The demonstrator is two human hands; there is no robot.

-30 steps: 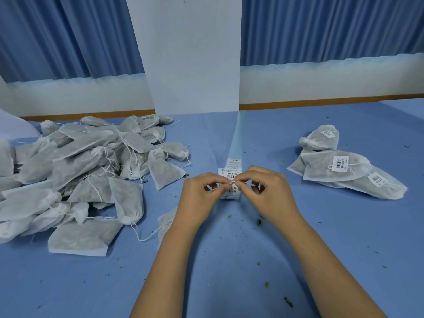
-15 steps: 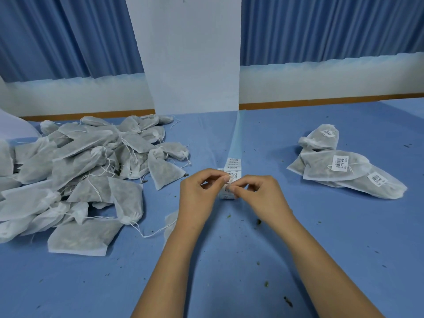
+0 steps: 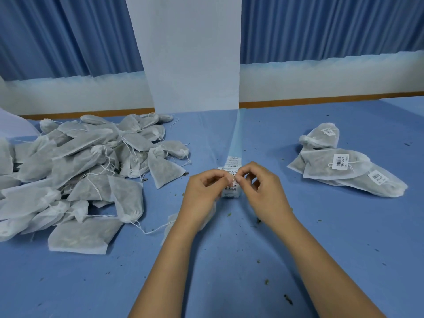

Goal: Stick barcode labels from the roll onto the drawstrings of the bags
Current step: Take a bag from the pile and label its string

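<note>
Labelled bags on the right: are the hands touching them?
No; left hand and right hand pinch a label mid-table, apart from those bags.

Bag heap [image 3: 75, 175] left, label strip [image 3: 236, 138] centre, labelled bags [image 3: 339, 166] right

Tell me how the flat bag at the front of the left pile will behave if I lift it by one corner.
The flat bag would probably sag and fold, since its thin fabric lies limp like its neighbours in the pile. It likely feels light: the filling looks like dried leaf. Lying flat, it should not roll.
</note>
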